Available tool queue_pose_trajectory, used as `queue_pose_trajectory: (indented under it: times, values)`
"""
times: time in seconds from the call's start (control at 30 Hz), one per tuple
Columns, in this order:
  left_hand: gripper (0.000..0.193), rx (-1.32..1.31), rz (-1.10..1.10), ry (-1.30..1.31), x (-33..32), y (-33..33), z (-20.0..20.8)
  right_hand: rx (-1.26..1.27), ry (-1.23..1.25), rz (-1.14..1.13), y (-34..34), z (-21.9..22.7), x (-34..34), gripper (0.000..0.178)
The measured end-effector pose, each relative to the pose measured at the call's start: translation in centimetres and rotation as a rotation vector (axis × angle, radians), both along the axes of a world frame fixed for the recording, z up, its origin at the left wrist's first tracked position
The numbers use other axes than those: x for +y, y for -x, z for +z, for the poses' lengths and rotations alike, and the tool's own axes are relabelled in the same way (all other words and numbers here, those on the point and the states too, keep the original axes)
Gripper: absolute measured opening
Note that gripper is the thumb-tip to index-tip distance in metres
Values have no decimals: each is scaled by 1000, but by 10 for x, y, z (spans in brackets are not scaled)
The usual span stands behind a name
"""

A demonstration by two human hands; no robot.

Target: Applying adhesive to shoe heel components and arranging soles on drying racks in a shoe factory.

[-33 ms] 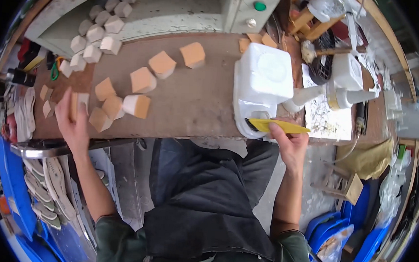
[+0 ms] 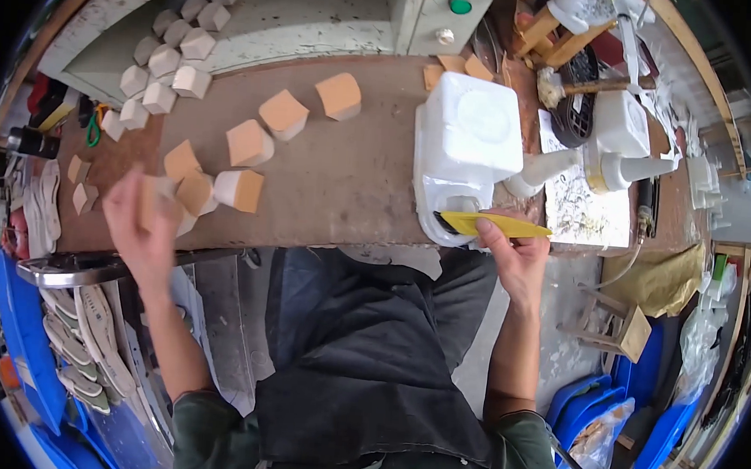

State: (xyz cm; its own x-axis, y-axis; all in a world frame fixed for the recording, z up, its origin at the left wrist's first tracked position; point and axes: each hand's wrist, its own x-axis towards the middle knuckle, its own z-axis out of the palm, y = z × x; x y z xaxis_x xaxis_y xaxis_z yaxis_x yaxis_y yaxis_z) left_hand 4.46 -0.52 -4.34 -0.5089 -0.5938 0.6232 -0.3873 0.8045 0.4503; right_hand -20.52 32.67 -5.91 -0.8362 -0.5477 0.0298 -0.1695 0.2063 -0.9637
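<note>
Take the white container [image 2: 472,129] as your landmark: it sits on the worktop [image 2: 336,172], a boxy translucent body above a rounded, low front section with a well. Far to its left lie two small tan pieces [image 2: 84,198]. Next comes your left hand [image 2: 144,216], motion-blurred, fingers bent around or over something tan and pale; you can't tell whether it is gripped. Beyond that hand, up and left of the container, pale faceted blocks [image 2: 164,60] stand in rows. Nearer the container's left, tan-topped blocks [image 2: 249,142] spread out, chunky, with whitish sides and slightly curved tops; a few cluster just beside your left hand. At the container's front, your right hand [image 2: 519,256] pinches a flat yellow tool [image 2: 518,228] between thumb and fingers, its dark tip down in the well. Right of the container lies a stained white sheet [image 2: 596,209].
</note>
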Motion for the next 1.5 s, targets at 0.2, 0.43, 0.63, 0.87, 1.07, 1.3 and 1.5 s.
queue_pose_trajectory:
  times: [0.2,0.43,0.63,0.87,1.07,1.3,1.5]
  values:
    - [54,-298,-314,216,112,69,-43,96,-41,-1,6,-7,12,15]
    - [66,-649,-592,-205,100,73,-27,-94,4,57,11,-5,14,15]
    - [65,419,-628,-1383,132,74,-38,-343,115,20,-1,24,30,14]
    - [54,784,-936,-1957,192,86,-16,-203,361,70,-55,66,-7,17]
    - [55,790,-970,-2011,202,70,9,560,449,381,-50,77,-10,20]
    - [60,600,-861,-2030,214,57,30,658,499,395,-58,103,-5,11]
    - [63,538,-876,-1985,220,54,50,229,474,283,-68,110,16,18]
